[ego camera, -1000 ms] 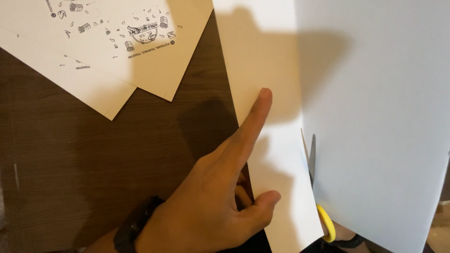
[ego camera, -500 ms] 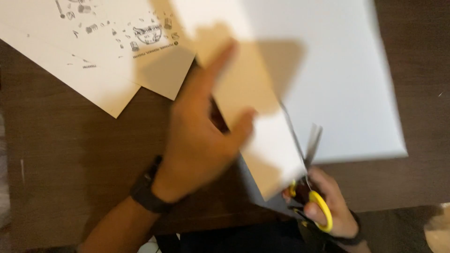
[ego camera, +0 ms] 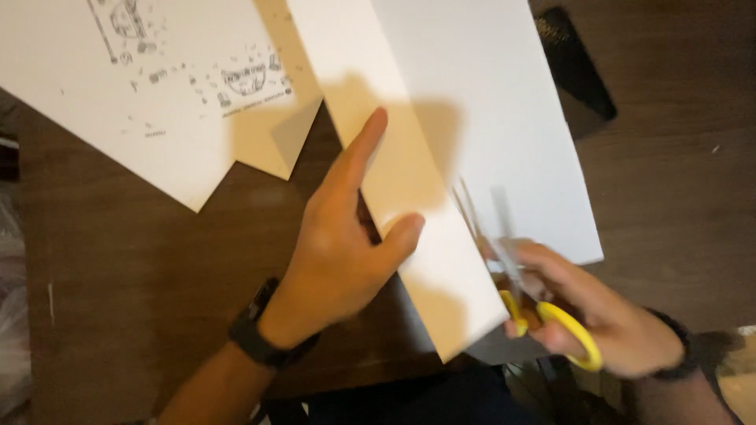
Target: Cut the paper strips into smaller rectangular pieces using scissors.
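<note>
My right hand [ego camera: 606,323] grips the yellow-handled scissors [ego camera: 535,303] cutting the white sheet [ego camera: 472,142]; my open left hand [ego camera: 346,252] steadies the strip, fingers near the blades—a nick or crooked cut, I judge.

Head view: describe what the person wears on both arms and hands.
Both hands are bare, with no gloves or rings visible. The left hand has a black watch-like band at the wrist. The right hand has a dark band at its wrist. No sleeves show on the forearms.
</note>
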